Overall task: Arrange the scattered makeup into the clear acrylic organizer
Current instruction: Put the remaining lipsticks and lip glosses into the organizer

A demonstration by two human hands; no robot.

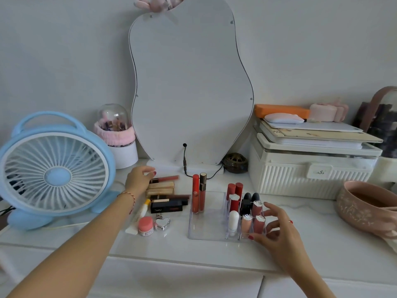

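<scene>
1. Reaching over the scattered makeup, the left hand (138, 179) lay at the far end of the pile on the white table (300, 239); its grip was relaxed and spread, fingertips at a lip gloss tube (165, 179) lying on its side; whether they touched it I could not tell.
2. Below that tube lay gold lipstick cases (160, 188), a black box (166, 207), a pink jar (145, 226) and a heart-shaped charm (162, 223); all sat left of the clear acrylic organizer (206, 224).
3. The right hand (277, 231) rested against the organizer's right side, grip spread, fingers straight and touching its wall; it pinched nothing.
4. Inside, two tall glosses (198, 195) stood upright at the back left; lipsticks (235, 195) filled the small right-hand compartments, with a white tube (233, 222) in front.
5. A blue fan (54, 171) stood far left; a mirror (191, 87) leaned behind; a pink bowl (363, 207) sat far right.
</scene>
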